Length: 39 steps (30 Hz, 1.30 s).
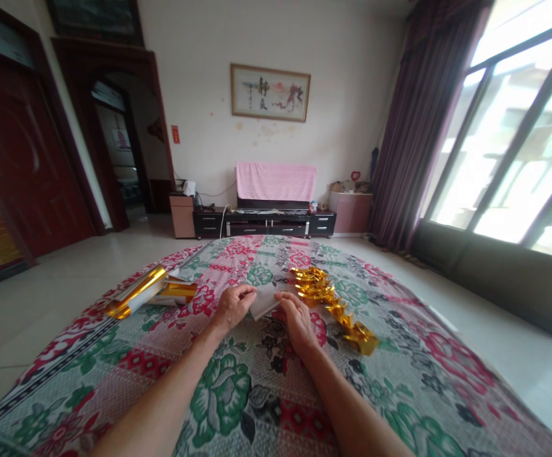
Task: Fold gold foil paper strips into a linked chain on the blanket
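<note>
Item: one small pale sheet [264,302], held between the two hands over the patterned tablecloth [221,400], about mid-width of the view. Its longer side is hard to tell, since the fingers cover parts of both ends; a narrow band along the near edge slants up toward the right.

Item: left hand [234,308], at the sheet's left edge, thumb and fingertips brought together on it near the upper corner.

Item: right hand [297,318], at the opposite edge, thumb and fingers pinched on the sheet, the back of the hand turned up.

Relation: the sheet spans the gap from one pinch to the other, so neither hand is the nearer (both touch it).

Item: a row of crumpled or folded gold foil pieces [337,309], just right of the right hand, its long axis running from the far left end to the near right end.

Item: gold-and-white foil sheets [139,293], partly curled, lying left of the left hand and apart from it, the longest slanting away to the right.

Surroundings: pink cloth [276,181] draped above a low black cabinet [207,225]; framed picture [270,92] on the wall; purple curtain [407,127] beside the window.
</note>
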Each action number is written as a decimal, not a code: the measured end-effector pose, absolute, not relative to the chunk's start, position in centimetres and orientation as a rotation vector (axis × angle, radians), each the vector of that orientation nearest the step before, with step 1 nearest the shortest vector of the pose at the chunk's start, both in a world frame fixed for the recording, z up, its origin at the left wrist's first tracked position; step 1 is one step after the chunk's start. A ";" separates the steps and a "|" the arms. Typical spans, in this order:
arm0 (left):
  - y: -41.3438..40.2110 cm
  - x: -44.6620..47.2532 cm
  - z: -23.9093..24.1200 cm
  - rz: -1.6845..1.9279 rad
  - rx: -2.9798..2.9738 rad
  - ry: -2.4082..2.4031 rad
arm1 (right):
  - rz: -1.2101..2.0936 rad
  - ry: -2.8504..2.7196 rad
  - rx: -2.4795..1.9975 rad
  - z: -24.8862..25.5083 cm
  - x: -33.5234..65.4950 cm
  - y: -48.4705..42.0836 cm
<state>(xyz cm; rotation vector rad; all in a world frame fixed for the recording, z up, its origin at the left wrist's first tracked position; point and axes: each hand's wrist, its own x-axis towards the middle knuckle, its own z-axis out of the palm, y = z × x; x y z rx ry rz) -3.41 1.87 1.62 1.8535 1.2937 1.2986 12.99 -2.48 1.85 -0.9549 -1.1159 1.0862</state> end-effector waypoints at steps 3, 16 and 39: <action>1.9 -3.3 1.5 1.308 1.829 1.267 | 1.078 -1.138 -0.982 2.0 12.9 -2.5; 0.4 -3.0 3.1 1.182 1.526 0.932 | 1.015 -1.048 -1.036 0.7 12.7 -1.2; 0.3 -2.3 2.4 1.079 1.444 0.938 | 1.090 -0.993 -1.004 1.1 13.0 -1.7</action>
